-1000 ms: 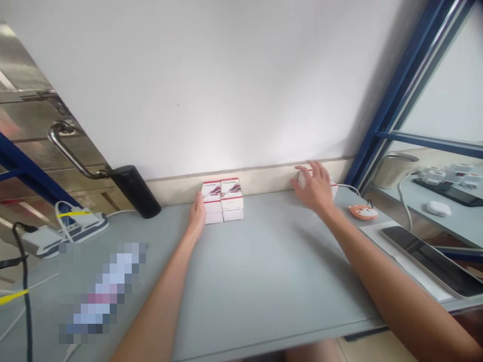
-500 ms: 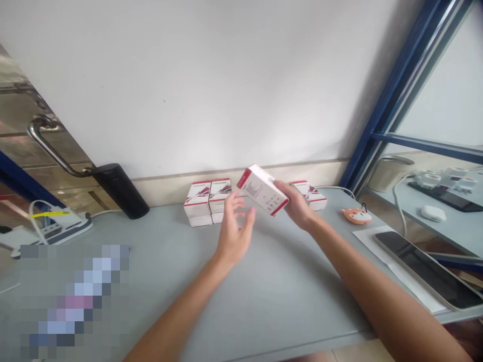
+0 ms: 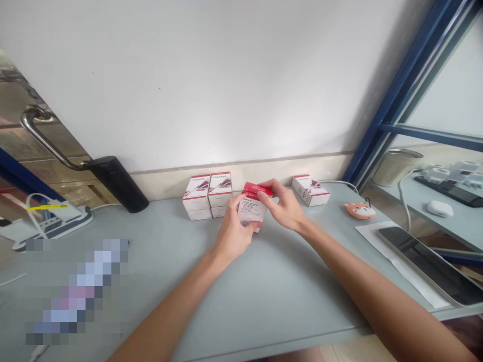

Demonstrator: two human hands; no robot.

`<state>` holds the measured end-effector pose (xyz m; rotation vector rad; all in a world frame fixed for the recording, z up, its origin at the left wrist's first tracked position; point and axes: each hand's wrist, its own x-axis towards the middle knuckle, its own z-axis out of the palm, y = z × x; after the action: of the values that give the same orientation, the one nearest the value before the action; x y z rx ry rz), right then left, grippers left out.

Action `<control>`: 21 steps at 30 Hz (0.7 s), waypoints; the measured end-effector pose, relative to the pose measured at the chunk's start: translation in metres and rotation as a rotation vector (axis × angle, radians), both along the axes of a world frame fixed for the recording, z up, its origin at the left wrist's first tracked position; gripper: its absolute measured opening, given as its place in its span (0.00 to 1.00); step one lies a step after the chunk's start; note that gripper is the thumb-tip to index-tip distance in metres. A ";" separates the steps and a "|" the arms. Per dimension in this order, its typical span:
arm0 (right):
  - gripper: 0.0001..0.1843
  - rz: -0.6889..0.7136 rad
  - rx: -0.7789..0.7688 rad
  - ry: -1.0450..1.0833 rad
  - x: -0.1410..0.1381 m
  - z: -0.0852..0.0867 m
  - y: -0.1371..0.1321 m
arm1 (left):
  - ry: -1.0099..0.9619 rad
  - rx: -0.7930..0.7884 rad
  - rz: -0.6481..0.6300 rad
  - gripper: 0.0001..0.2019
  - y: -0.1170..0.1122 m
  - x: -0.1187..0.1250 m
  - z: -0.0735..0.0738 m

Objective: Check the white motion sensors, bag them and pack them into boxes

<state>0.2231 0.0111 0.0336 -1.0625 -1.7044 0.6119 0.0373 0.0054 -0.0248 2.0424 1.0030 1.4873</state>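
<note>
Grey desk (image 3: 287, 286) under a white wall (image 3: 207, 75): fingers of both hands close on a red-topped white box (image 3: 249, 213), left hand (image 3: 234, 236) cupping its near side, right hand (image 3: 283, 206) gripping its top right. Stacked boxes (image 3: 196, 193) stand just left, a single box (image 3: 310, 190) right.

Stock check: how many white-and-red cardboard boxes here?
6: four stacked boxes by the wall, one held box between left hand and right hand, one box rightward; others possibly hidden.
</note>
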 end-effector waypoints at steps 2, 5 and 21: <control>0.20 0.021 -0.021 0.013 0.004 0.000 0.002 | 0.022 -0.045 -0.014 0.44 0.001 -0.001 0.000; 0.29 -0.071 -0.090 0.126 0.008 0.003 0.003 | 0.158 0.013 -0.016 0.46 0.002 -0.005 0.002; 0.09 -0.126 0.215 0.008 0.008 0.008 0.006 | 0.420 0.188 -0.017 0.29 -0.002 -0.015 0.018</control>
<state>0.2307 0.0175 0.0413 -1.0025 -1.6406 0.3435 0.0222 0.0032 -0.0067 2.5616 1.0227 1.2056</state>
